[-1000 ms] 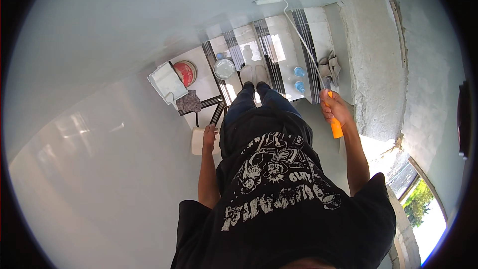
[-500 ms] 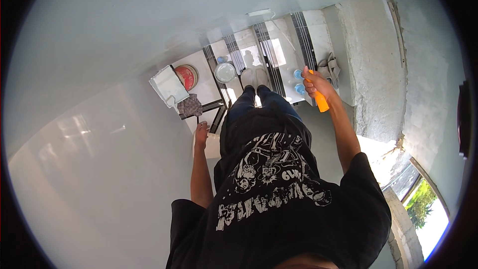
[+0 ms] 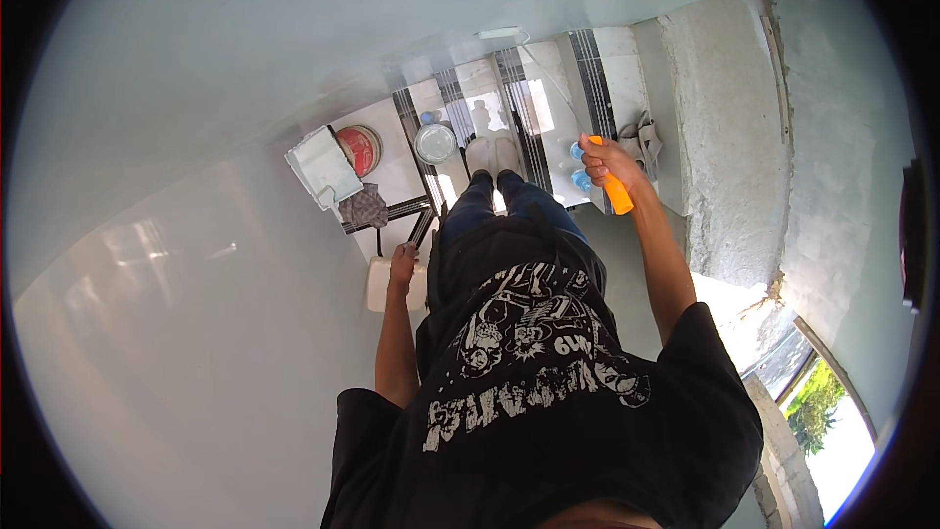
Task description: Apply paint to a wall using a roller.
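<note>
My right hand (image 3: 609, 165) is closed around the orange handle of a paint roller (image 3: 614, 192). From its tip a thin wire frame runs up and forward to the white roller sleeve (image 3: 499, 32), which is at the pale grey wall (image 3: 392, 0). Low at my side hangs my left hand (image 3: 403, 263), its fingers loosely bent and apart, with nothing seen in them. Just under that hand in the picture is a cream-coloured object (image 3: 380, 284), partly hidden by my wrist; its kind is unclear.
I stand on pale steps with black-striped edges (image 3: 514, 88). To the left are a white paint tray (image 3: 321, 168), a red bucket (image 3: 358, 150), a crumpled rag (image 3: 364, 206) and a round tin (image 3: 435, 143). Blue-topped bottles (image 3: 581, 179) and sandals (image 3: 644, 147) are on the right.
The roller sleeve has shifted slightly left and down in the picture, and my right hand has moved left with the handle. My left hand has shifted slightly; the view has tilted a little.
</note>
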`<state>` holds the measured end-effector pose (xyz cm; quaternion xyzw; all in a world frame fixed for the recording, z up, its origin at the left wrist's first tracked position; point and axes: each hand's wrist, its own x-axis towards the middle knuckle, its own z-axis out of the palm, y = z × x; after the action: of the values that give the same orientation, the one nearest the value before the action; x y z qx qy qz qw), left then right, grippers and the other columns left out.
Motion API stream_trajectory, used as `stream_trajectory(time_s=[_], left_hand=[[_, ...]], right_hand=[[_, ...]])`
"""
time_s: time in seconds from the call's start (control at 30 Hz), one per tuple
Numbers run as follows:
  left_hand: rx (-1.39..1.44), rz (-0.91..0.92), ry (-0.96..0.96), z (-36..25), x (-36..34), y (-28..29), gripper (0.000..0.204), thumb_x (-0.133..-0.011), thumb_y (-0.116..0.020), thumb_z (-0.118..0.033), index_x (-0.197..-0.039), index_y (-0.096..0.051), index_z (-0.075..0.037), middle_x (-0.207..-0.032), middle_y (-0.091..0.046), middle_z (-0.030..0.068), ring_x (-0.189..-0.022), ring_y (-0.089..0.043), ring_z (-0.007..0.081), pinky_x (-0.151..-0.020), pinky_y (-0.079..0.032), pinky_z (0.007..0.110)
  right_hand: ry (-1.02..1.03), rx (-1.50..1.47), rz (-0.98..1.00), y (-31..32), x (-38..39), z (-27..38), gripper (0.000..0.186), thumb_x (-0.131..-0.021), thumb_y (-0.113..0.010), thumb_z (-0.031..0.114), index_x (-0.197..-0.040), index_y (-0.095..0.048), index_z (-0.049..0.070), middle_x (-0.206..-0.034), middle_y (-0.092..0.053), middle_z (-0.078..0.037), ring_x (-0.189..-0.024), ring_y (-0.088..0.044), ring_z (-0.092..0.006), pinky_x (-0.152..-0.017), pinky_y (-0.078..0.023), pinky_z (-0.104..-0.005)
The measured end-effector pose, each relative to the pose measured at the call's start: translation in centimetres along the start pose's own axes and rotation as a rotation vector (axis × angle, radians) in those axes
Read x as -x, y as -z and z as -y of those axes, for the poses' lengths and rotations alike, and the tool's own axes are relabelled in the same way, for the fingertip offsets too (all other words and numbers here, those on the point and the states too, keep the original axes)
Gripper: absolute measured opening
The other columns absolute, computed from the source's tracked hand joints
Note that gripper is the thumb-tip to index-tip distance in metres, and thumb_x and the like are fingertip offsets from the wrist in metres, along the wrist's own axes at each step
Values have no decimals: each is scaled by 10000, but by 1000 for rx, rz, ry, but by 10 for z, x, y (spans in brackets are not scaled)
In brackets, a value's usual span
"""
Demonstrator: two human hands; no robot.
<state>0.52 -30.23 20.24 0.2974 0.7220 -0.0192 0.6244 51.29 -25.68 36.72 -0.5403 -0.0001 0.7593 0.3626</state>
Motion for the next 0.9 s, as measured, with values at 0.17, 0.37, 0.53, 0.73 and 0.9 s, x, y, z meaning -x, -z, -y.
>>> stream_trajectory(time_s=[0.17, 0.37, 0.53, 0.73, 0.9], left_hand=[[-3, 0, -48, -10, -10, 16, 519, -919, -480, -480, -1267, -472, -95, -1197, -592, 110, -1060, -556, 249, -838, -410, 461], [16, 7, -43, 3, -20, 15, 497, -915, -484, -471, -1256, -487, -109, -1202, -593, 100, -1054, -562, 235, -826, -412, 447], [-20, 22, 12, 10, -23, -5, 409, -913, -510, -399, -1176, -545, -88, -1010, -617, 51, -867, -579, 158, -711, -438, 337], [49, 27, -59, -12, -22, -5, 359, -930, -526, -340, -1116, -574, -36, -952, -607, 68, -846, -568, 163, -748, -467, 312], [18, 19, -30, -25, -21, 9, 495, -922, -478, -434, -1282, -434, -97, -1209, -587, 134, -1073, -561, 272, -853, -410, 492]], right_hand=[[-10, 2, -7, 0, 16, 19, 362, -893, -657, 375, -761, -395, 163, -559, -367, 86, -417, -328, 9, -371, -285, -165], [125, -66, 99, -23, 200, 53, 313, -909, -634, 326, -874, -402, 120, -531, -374, 56, -356, -316, -1, -306, -258, -160], [133, 22, 58, -35, 218, 61, 297, -908, -640, 303, -862, -408, 122, -513, -364, 57, -346, -313, -3, -302, -245, -163], [24, 68, -34, -18, 97, 55, 264, -900, -650, 338, -831, -471, 157, -536, -381, 93, -386, -337, 11, -338, -268, -163], [47, 69, -64, -36, 163, 74, 267, -910, -637, 319, -859, -457, 128, -551, -387, 87, -373, -328, 12, -326, -271, -148]])
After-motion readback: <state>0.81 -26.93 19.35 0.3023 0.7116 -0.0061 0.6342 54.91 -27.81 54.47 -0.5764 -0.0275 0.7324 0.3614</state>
